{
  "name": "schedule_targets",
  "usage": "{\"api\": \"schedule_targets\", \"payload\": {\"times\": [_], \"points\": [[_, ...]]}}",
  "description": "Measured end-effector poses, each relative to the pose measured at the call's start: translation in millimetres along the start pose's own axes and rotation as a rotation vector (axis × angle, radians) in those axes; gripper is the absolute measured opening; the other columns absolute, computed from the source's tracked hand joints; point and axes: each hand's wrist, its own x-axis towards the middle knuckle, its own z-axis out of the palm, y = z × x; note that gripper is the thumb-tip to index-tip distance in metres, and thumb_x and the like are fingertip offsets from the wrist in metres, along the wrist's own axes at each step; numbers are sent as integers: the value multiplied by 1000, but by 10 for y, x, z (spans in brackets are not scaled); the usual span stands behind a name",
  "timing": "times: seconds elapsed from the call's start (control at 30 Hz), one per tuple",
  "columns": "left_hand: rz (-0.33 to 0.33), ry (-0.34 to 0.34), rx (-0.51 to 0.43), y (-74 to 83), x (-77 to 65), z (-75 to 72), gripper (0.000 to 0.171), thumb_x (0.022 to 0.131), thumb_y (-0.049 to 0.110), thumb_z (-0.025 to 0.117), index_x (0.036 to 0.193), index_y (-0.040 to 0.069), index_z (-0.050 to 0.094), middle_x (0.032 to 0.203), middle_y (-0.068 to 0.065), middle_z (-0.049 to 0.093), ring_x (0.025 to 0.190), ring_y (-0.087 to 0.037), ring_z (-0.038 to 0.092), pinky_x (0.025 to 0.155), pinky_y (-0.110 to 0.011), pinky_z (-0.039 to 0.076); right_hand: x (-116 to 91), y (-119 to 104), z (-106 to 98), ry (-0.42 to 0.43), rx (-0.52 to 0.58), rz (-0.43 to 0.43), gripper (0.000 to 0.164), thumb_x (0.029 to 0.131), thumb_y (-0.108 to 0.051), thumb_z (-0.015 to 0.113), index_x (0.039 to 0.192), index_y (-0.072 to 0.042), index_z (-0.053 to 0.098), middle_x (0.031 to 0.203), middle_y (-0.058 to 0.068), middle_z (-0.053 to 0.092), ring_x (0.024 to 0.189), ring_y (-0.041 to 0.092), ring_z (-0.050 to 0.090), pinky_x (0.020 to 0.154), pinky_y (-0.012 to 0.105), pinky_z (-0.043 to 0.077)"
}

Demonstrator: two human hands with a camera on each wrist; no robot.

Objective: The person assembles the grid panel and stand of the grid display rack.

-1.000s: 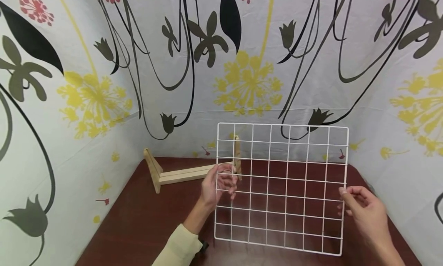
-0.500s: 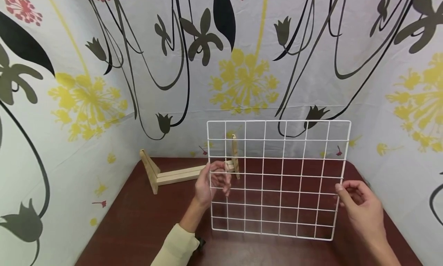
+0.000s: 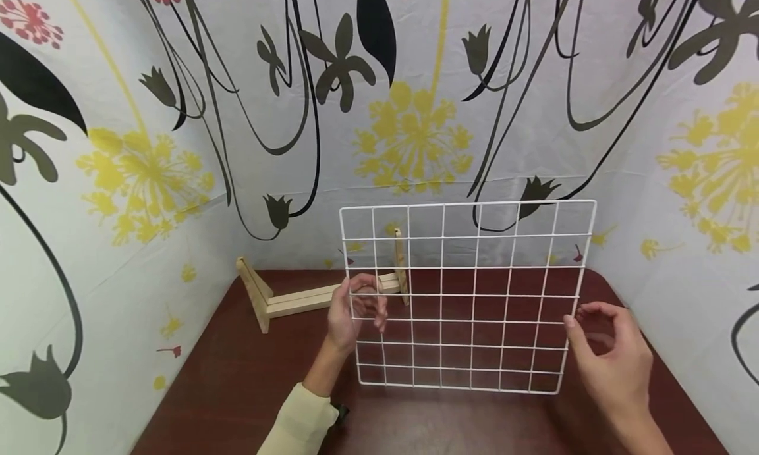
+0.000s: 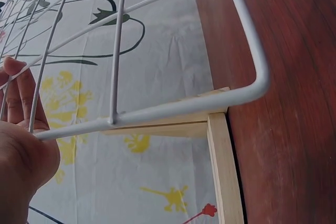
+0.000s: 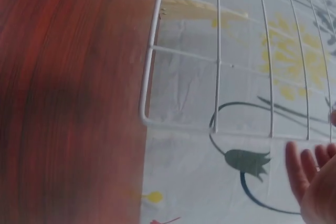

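Note:
A white wire grid panel (image 3: 442, 268) is held upright over the dark red-brown table, facing me. My left hand (image 3: 346, 318) holds its left side, the palm against the edge wire and bent fingers behind the mesh. At the opposite side, my right hand (image 3: 617, 359) has its thumb and index fingertip at the edge wire, with the thumb in front. The left wrist view shows a rounded corner of the panel (image 4: 257, 85) and my left hand (image 4: 23, 140). In the right wrist view, fingers of the right hand (image 5: 317, 187) reach the edge wire.
A pale wooden stand (image 3: 302, 301) with two uprights joined by a grooved bar stands at the back left of the table (image 3: 237, 389), partly behind the panel. Floral-printed white cloth (image 3: 415, 60) encloses the table at the back and sides.
The panel has shifted left with both hands and its lower edge has risen in view. Its sides now slant inward toward the bottom. The head view has shifted slightly; the stand remains in place.

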Motion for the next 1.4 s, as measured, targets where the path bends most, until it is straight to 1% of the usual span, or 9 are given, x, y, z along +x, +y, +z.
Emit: {"api": "schedule_targets", "payload": {"times": [0.07,0.17,0.33,0.53,0.67,0.8,0.93,1.17,1.4], "points": [[2,1,-1,17,-3,-2,61,113,40,6,110,13,61,78,8,72,54,-5,57,47,-28,52,-9,-108,58,51,61,-115,39,83,9,78,117,18,62,113,-15,62,96,-9,65,80,2,52],[3,2,-22,36,-7,-11,60,114,40,6,111,14,61,79,7,72,55,-6,59,48,-28,53,-21,-252,175,131,174,-271,45,84,2,80,116,24,58,119,3,63,102,-1,66,85,5,53],[16,7,-55,50,-15,-24,59,114,41,7,114,16,60,79,6,71,55,-8,59,50,-28,53,-23,-500,397,210,311,-438,54,86,-12,84,114,26,57,119,31,58,108,11,69,87,10,56],[16,-2,-59,65,-6,-27,60,114,40,5,113,16,60,78,6,71,55,-9,57,50,-28,52,-50,-811,609,207,392,-590,57,91,-21,84,113,24,57,123,38,54,117,24,66,92,13,57],[19,-11,-60,82,6,-20,60,113,40,5,113,15,60,78,6,70,55,-10,56,49,-29,51,-88,-944,759,126,451,-664,54,92,-20,84,115,21,58,130,40,52,122,31,64,96,17,57],[26,-20,-65,96,21,-12,60,113,39,5,113,16,60,78,5,70,56,-10,56,48,-32,50,-128,-1050,877,41,415,-670,57,94,-27,82,122,17,60,139,39,51,131,34,60,103,19,55],[30,-22,-81,105,30,-8,59,114,40,7,113,16,61,78,5,70,56,-10,56,49,-30,50,-143,-1132,935,-13,313,-628,65,97,-37,78,130,14,58,145,39,50,139,26,57,103,13,52],[40,-28,-104,114,38,-2,61,113,40,6,115,14,61,78,5,69,54,-12,54,49,-30,50,-119,-1191,1013,-7,136,-566,72,97,-51,73,137,7,60,146,34,54,137,24,58,105,9,47],[36,-39,-111,87,50,17,62,113,39,5,115,14,61,79,5,70,54,-12,55,45,-33,46,-111,-1135,1148,-47,119,-543,75,97,-52,74,143,4,57,154,32,49,145,30,53,115,14,44]]}}
